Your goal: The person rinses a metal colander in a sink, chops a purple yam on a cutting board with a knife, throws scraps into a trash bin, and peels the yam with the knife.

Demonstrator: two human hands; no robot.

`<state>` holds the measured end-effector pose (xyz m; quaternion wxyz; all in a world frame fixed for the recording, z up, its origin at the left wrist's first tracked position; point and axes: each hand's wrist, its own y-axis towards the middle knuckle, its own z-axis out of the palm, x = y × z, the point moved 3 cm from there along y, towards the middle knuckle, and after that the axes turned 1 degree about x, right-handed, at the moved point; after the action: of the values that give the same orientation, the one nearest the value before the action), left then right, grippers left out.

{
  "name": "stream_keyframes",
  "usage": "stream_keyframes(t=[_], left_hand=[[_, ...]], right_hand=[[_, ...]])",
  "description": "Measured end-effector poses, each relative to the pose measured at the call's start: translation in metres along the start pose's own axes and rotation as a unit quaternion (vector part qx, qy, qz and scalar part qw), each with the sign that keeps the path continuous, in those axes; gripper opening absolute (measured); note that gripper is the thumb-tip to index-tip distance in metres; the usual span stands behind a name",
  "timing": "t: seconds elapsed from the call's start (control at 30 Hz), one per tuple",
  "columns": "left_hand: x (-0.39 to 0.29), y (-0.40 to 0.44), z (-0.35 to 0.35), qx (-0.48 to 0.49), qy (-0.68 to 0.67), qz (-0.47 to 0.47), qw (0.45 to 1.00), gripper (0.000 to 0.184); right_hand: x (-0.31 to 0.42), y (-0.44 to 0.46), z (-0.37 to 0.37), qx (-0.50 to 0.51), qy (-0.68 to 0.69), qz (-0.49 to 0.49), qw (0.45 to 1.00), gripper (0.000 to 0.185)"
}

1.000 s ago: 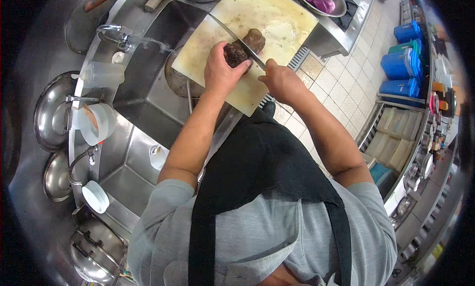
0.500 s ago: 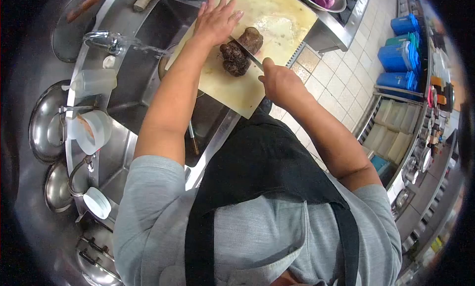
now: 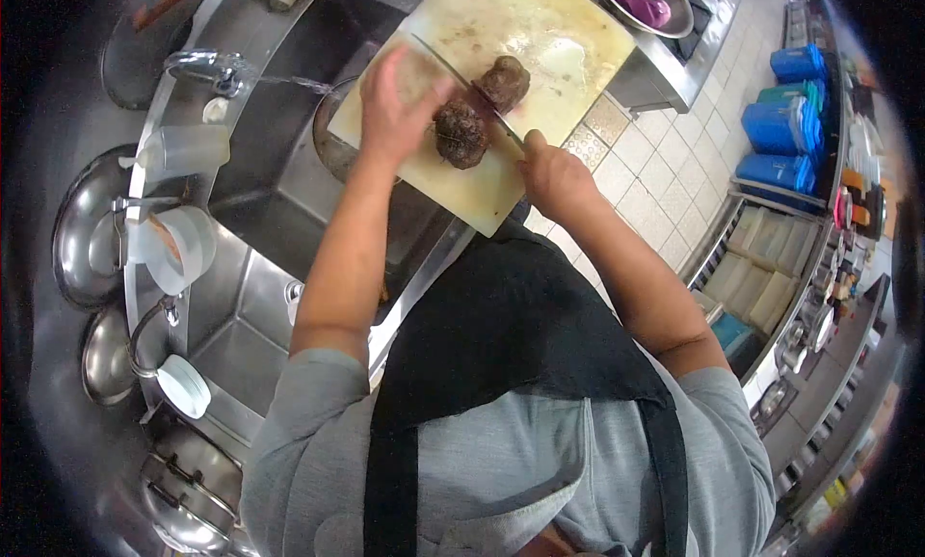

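Observation:
My right hand (image 3: 557,176) is closed round the handle of a long knife (image 3: 445,64), its blade running up and left between two dark brown, rough lumps. One lump (image 3: 461,134) lies below and left of the blade, the other (image 3: 503,84) above and right of it. Both rest on a stained, pale yellow cutting board (image 3: 568,27). Over the board's left part is my left hand (image 3: 393,109), slightly blurred, thumb and fingers apart, holding nothing, beside the nearer lump.
Under the board's left edge is a steel sink (image 3: 289,172), where a tap (image 3: 207,67) runs water. A metal bowl with purple pieces (image 3: 648,10) stands at the upper right. Plastic tubs (image 3: 175,249) line the sink's left rim. Blue bins (image 3: 779,128) stand farther right.
My left hand left the lump, reached toward the board's far left edge, and has come back nearer the lump. The two lumps now lie more clearly apart along the blade.

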<state>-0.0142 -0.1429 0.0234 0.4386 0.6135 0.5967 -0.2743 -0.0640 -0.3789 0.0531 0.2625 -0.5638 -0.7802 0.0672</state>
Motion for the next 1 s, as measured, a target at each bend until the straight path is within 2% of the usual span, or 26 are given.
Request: stream_keyframes(t=[0.03, 0.17, 0.23, 0.27, 0.33, 0.37, 0.4, 0.47, 0.6, 0.63, 0.7, 0.73, 0.83, 1.0], left_hand=[[-0.008, -0.018, 0.001, 0.006, 0.002, -0.048, 0.999, 0.073], [-0.032, -0.058, 0.012, 0.048, 0.043, -0.121, 0.991, 0.084], [-0.028, -0.062, 0.016, 0.089, -0.026, -0.155, 0.984, 0.067], [-0.022, -0.062, 0.017, 0.086, -0.025, -0.153, 0.984, 0.067], [-0.004, -0.061, 0.012, 0.020, -0.270, -0.164, 0.949, 0.064], [0.005, -0.061, 0.007, 0.017, -0.340, -0.196, 0.920, 0.055], [0.012, -0.061, 0.001, 0.015, -0.337, -0.194, 0.921, 0.055], [0.024, -0.065, -0.005, 0.003, -0.482, -0.207, 0.852, 0.052], [0.019, -0.070, -0.012, 0.026, -0.560, -0.179, 0.808, 0.052], [0.018, -0.068, -0.012, 0.026, -0.560, -0.179, 0.809, 0.052], [0.018, -0.062, -0.008, 0.021, -0.449, -0.176, 0.876, 0.053], [0.016, -0.059, -0.005, 0.021, -0.450, -0.175, 0.875, 0.053], [0.009, -0.047, -0.004, 0.074, -0.269, -0.142, 0.950, 0.052], [0.030, -0.031, -0.013, 0.060, -0.313, -0.143, 0.937, 0.047]], right_hand=[[0.000, 0.001, -0.002, 0.005, -0.002, 0.012, 1.000, 0.018], [-0.009, 0.007, 0.002, 0.015, -0.001, 0.025, 1.000, 0.024], [-0.008, 0.006, -0.002, 0.015, 0.006, 0.028, 0.999, 0.027], [-0.009, 0.006, -0.002, 0.012, 0.005, 0.025, 1.000, 0.027], [-0.011, 0.006, -0.001, -0.008, 0.033, 0.020, 0.999, 0.028], [-0.012, 0.006, 0.000, -0.011, 0.034, 0.016, 0.999, 0.028], [-0.013, 0.006, 0.001, -0.015, 0.050, 0.021, 0.998, 0.028], [-0.013, 0.005, 0.001, -0.018, 0.068, 0.022, 0.997, 0.028], [-0.008, 0.003, -0.003, -0.006, 0.081, 0.057, 0.995, 0.029], [-0.008, 0.002, -0.003, -0.008, 0.080, 0.055, 0.995, 0.029], [-0.009, 0.002, -0.002, -0.010, 0.077, 0.055, 0.995, 0.030], [-0.010, 0.002, 0.000, -0.014, 0.077, 0.058, 0.995, 0.030], [-0.008, 0.001, -0.001, -0.018, 0.085, 0.053, 0.995, 0.029], [-0.004, 0.000, -0.004, -0.014, 0.084, 0.061, 0.994, 0.028]])
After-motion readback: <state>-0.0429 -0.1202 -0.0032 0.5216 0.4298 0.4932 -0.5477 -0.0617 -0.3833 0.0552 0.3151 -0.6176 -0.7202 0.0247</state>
